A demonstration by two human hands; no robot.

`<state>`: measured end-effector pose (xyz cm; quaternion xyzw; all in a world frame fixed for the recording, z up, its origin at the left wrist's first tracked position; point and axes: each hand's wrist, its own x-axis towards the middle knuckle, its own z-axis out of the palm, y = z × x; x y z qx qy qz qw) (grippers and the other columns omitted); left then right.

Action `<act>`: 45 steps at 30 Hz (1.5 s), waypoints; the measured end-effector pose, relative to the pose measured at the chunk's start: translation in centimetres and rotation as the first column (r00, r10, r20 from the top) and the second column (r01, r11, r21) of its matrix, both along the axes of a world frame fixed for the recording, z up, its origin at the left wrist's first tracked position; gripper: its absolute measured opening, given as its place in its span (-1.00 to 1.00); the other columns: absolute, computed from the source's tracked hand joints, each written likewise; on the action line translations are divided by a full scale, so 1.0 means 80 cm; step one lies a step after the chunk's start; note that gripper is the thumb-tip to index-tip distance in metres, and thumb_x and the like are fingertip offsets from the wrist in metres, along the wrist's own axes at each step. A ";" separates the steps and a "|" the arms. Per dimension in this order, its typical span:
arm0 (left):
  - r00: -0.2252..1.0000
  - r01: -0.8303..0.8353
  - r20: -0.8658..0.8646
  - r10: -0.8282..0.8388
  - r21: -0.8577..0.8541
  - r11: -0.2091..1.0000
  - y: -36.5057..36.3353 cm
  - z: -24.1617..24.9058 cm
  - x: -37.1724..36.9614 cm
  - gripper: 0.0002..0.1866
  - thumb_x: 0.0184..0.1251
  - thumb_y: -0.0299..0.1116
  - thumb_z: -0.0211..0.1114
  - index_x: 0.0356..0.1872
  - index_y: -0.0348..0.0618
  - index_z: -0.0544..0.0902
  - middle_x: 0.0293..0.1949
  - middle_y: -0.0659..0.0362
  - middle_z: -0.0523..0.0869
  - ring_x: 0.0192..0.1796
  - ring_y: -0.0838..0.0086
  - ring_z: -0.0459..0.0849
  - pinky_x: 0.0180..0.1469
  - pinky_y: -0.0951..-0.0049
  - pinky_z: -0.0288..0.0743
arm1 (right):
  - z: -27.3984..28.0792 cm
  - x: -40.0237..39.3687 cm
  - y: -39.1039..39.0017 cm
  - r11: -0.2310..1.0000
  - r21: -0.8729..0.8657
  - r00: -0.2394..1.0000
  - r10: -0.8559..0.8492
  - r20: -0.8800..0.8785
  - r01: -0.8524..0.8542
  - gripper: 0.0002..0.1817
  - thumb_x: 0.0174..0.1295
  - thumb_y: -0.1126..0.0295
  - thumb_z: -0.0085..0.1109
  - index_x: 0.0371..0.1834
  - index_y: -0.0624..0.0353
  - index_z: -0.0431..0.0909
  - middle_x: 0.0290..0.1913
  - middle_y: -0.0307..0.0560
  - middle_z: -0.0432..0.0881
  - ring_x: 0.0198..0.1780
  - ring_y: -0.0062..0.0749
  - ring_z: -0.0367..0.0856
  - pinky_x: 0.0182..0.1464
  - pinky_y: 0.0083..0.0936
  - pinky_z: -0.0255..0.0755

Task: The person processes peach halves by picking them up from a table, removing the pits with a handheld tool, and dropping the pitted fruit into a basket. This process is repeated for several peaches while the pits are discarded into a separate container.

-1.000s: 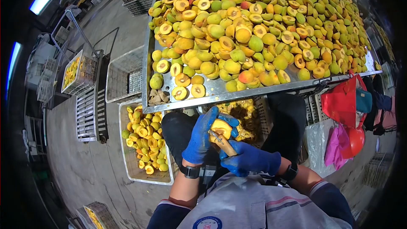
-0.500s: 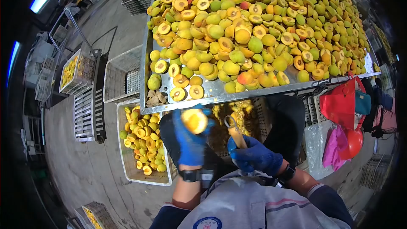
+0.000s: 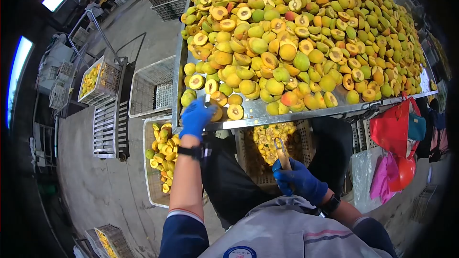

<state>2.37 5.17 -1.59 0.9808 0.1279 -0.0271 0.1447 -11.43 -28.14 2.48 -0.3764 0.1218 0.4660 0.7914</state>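
2 gloved hands point(image 3: 196, 117); 1 pitting tool point(image 3: 281, 153) — 1 tray point(image 3: 287, 112).

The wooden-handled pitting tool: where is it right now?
In the head view, the wooden-handled pitting tool is gripped in the blue-gloved right hand, low and centre-right, above the plastic crate of peach scraps.

Table point(image 3: 248, 117) of peach halves point(image 3: 306, 43) upper centre, crate of pits point(image 3: 275, 143) below its edge, fruit crate point(image 3: 160, 157) lower left, bags point(image 3: 392, 129) right.

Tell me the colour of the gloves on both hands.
Blue, both the left hand and the right hand, clearest in the head view.
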 end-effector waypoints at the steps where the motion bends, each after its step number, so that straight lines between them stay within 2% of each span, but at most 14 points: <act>1: 0.985 0.052 -0.165 -0.043 0.055 0.997 -0.005 -0.009 0.013 -0.36 0.06 0.13 0.38 0.00 -0.20 0.63 -0.01 -0.12 0.68 0.06 0.03 0.64 0.10 0.16 0.50 | 0.003 0.000 -0.001 1.000 -0.030 0.999 0.000 0.036 0.001 -0.83 0.31 0.35 0.21 -0.13 0.04 0.44 -0.46 -0.28 0.47 -0.58 -0.56 0.46 -0.57 -0.63 0.33; 6: 0.957 0.138 -0.269 -0.112 0.079 0.987 -0.008 -0.034 0.031 -0.40 -0.10 0.09 0.48 -0.14 -0.20 0.70 -0.09 -0.12 0.71 -0.04 0.09 0.70 0.03 0.20 0.55 | 0.004 -0.004 -0.009 0.993 -0.111 0.996 -0.039 0.075 0.047 -0.84 0.31 0.38 0.19 -0.12 0.07 0.44 -0.43 -0.26 0.48 -0.57 -0.53 0.49 -0.54 -0.61 0.37; 8: 0.977 0.021 -0.204 -0.060 -0.188 0.982 0.000 -0.027 0.028 -0.45 -0.11 0.03 0.49 -0.19 -0.22 0.71 -0.16 -0.12 0.73 -0.09 0.09 0.72 -0.02 0.21 0.57 | 0.000 -0.005 -0.013 0.990 -0.133 0.994 -0.041 0.105 0.055 -0.85 0.32 0.39 0.18 -0.13 0.08 0.43 -0.42 -0.26 0.48 -0.58 -0.54 0.48 -0.54 -0.60 0.37; 9: 1.000 0.008 -0.015 -0.018 -0.516 0.857 0.019 -0.062 0.024 -0.41 -0.14 -0.02 0.53 -0.14 -0.28 0.67 -0.20 -0.08 0.74 -0.13 0.18 0.73 -0.06 0.25 0.58 | 0.001 -0.006 -0.014 0.989 -0.135 0.994 -0.045 0.101 0.058 -0.85 0.32 0.39 0.18 -0.13 0.08 0.43 -0.42 -0.26 0.48 -0.58 -0.54 0.48 -0.54 -0.60 0.37; 12: 0.961 -0.270 -0.267 0.071 -0.962 0.043 -0.035 0.031 -0.019 -0.57 0.18 -0.44 0.35 0.07 -0.22 0.46 -0.08 0.07 0.64 -0.15 0.28 0.72 -0.16 0.32 0.70 | 0.005 0.001 -0.009 0.981 -0.181 0.993 -0.045 0.113 0.065 -0.84 0.31 0.40 0.17 -0.12 0.09 0.42 -0.42 -0.27 0.47 -0.57 -0.56 0.48 -0.54 -0.62 0.36; 19: 0.985 -0.108 -0.162 0.067 -0.862 -0.495 -0.122 0.043 -0.099 -0.43 0.23 -0.60 0.22 0.30 -0.17 0.35 0.11 0.00 0.55 0.10 0.17 0.64 0.12 0.17 0.64 | 0.010 0.004 0.022 0.972 -0.213 0.960 -0.040 0.278 0.102 -0.75 0.27 0.39 0.21 -0.04 0.12 0.41 -0.39 -0.26 0.50 -0.52 -0.63 0.48 -0.48 -0.63 0.41; 22: 0.969 -0.165 -0.248 0.015 -0.687 -0.708 -0.145 0.036 -0.115 -0.61 0.44 -0.20 0.16 0.18 -0.16 0.48 0.07 -0.02 0.62 0.06 0.13 0.67 0.02 0.16 0.68 | 0.006 0.002 0.030 0.909 -0.394 0.899 0.055 0.435 0.134 -0.65 0.22 0.33 0.26 -0.02 0.21 0.39 -0.40 -0.15 0.55 -0.49 -0.53 0.55 -0.45 -0.50 0.44; 25: 0.928 -0.223 -0.371 0.043 -0.643 -0.732 -0.167 0.027 -0.122 -0.56 0.46 -0.10 0.12 0.15 -0.24 0.51 0.06 -0.04 0.65 0.01 0.18 0.69 -0.04 0.14 0.69 | 0.011 0.001 0.037 0.728 -0.623 0.790 0.188 0.583 0.286 -0.64 0.21 0.27 0.24 -0.06 0.25 0.41 -0.48 0.17 0.56 -0.42 -0.02 0.64 -0.38 -0.27 0.45; 30: 0.959 -0.118 -0.247 0.140 -0.794 -0.596 -0.202 0.026 -0.141 -0.61 0.49 -0.18 0.05 0.12 -0.26 0.54 0.10 -0.02 0.63 0.08 0.25 0.66 0.15 0.25 0.58 | 0.018 0.022 0.038 0.668 -0.534 0.585 0.178 0.791 0.518 -0.64 0.23 0.26 0.22 -0.02 0.25 0.45 -0.41 0.20 0.59 -0.35 0.09 0.64 -0.34 -0.23 0.47; 31: 0.982 0.117 0.091 0.168 -0.982 -0.149 -0.216 0.029 -0.148 -0.58 0.50 -0.15 0.03 0.15 -0.26 0.51 0.10 0.02 0.63 0.11 0.29 0.63 0.21 0.26 0.53 | 0.018 0.028 0.038 0.663 -0.520 0.518 0.227 0.825 0.538 -0.62 0.22 0.26 0.21 0.02 0.25 0.46 -0.38 0.21 0.60 -0.33 0.11 0.63 -0.32 -0.21 0.47; 32: 0.983 0.117 0.092 0.160 -0.981 -0.153 -0.216 0.025 -0.147 -0.58 0.50 -0.15 0.03 0.15 -0.26 0.51 0.10 0.02 0.63 0.11 0.29 0.63 0.21 0.26 0.53 | 0.018 0.031 0.036 0.659 -0.507 0.447 0.277 0.851 0.556 -0.59 0.22 0.26 0.21 0.06 0.26 0.47 -0.35 0.23 0.61 -0.30 0.13 0.63 -0.31 -0.20 0.48; 34: 0.938 -0.188 -0.337 0.081 -0.689 -0.700 -0.215 0.023 -0.142 -0.55 0.50 -0.10 0.04 0.17 -0.25 0.50 0.08 0.01 0.63 0.10 0.26 0.63 0.20 0.24 0.53 | 0.015 0.031 0.030 0.633 -0.541 0.397 0.370 0.840 0.554 -0.57 0.22 0.27 0.19 0.11 0.23 0.47 -0.29 0.23 0.60 -0.28 0.13 0.62 -0.30 -0.17 0.49; 40: 0.932 -0.111 -0.301 0.201 -0.767 -0.632 -0.216 0.015 -0.137 -0.47 0.47 0.05 0.04 0.07 -0.28 0.53 -0.12 -0.04 0.67 -0.04 0.11 0.66 0.06 0.14 0.58 | 0.008 0.012 0.028 0.727 -0.499 0.137 0.498 0.856 0.472 -0.64 0.17 0.35 0.23 0.02 0.21 0.50 -0.26 0.14 0.60 -0.27 0.05 0.63 -0.31 -0.28 0.47; 45: 0.905 -0.045 -0.357 0.230 -0.620 -0.783 -0.185 0.010 -0.122 -0.40 0.43 0.14 0.05 -0.07 -0.35 0.57 -0.23 -0.06 0.70 -0.13 0.04 0.66 -0.03 0.11 0.60 | 0.013 -0.003 0.021 0.691 -0.650 0.449 0.494 0.744 0.317 -0.60 0.21 0.23 0.24 0.03 0.19 0.43 -0.32 0.24 0.57 -0.35 0.17 0.59 -0.37 -0.12 0.46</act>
